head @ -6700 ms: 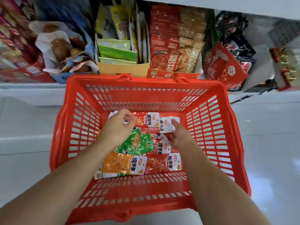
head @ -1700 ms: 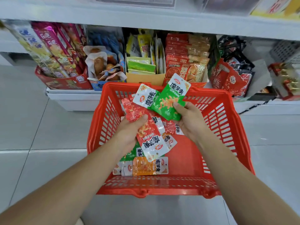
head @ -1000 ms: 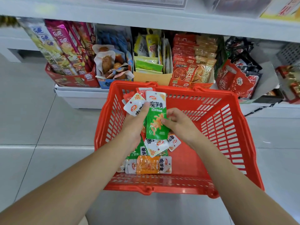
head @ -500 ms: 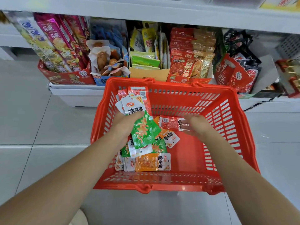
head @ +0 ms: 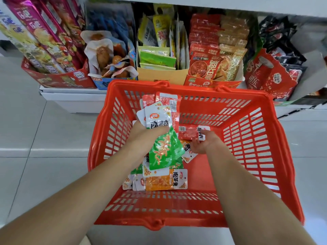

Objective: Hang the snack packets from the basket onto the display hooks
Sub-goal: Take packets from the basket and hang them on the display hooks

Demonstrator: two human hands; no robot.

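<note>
A red plastic basket (head: 247, 149) stands on the floor before a low shelf. My left hand (head: 146, 137) grips a fanned bunch of snack packets (head: 164, 149), red and white ones sticking up and a green one hanging down, over the basket's left half. My right hand (head: 203, 144) reaches down inside the basket and pinches a red packet (head: 189, 132) lying near the back. An orange packet (head: 164, 181) and a few more lie on the basket floor under my left hand. No display hooks are in view.
The low shelf (head: 70, 96) behind the basket holds open boxes of snacks: long purple packs (head: 49, 43) at left, a yellow box (head: 159, 75) in the middle, red packs (head: 212, 66) and red bags (head: 270, 76) at right. Grey floor tiles (head: 35, 131) lie on both sides.
The green packet went from my right hand into the bunch in my left. My right hand dropped back into the basket and took hold of a red packet.
</note>
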